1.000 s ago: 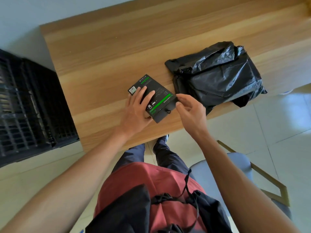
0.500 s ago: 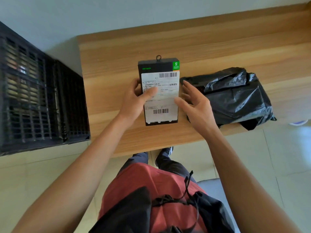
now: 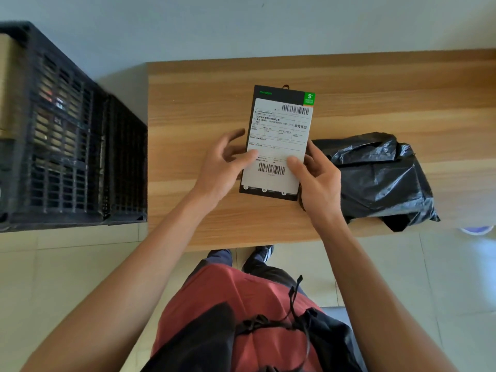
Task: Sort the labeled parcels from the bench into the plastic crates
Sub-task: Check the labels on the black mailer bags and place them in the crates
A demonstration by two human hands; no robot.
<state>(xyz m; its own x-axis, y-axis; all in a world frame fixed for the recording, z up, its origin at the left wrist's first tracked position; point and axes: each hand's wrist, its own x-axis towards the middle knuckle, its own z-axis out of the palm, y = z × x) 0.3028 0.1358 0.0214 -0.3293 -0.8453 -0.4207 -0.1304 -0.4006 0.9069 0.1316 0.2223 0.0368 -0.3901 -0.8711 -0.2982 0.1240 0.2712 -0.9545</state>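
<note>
While held label-up above near-left part of desk [image 3: 188, 103], flat black parcel [image 3: 276, 142] shows white shipping label with two barcodes and green corner tag; left hand [image 3: 221, 167] pinches its left edge, thumb on label, fingers curled behind; right hand [image 3: 318, 178] grips right edge, thumb on label beside lower barcode, fingers behind; black plastic-bag parcel [image 3: 378, 175] lies at near edge of desk, just right of right hand; black slatted crates [image 3: 61, 135] stand beyond left edge of desk.
</note>
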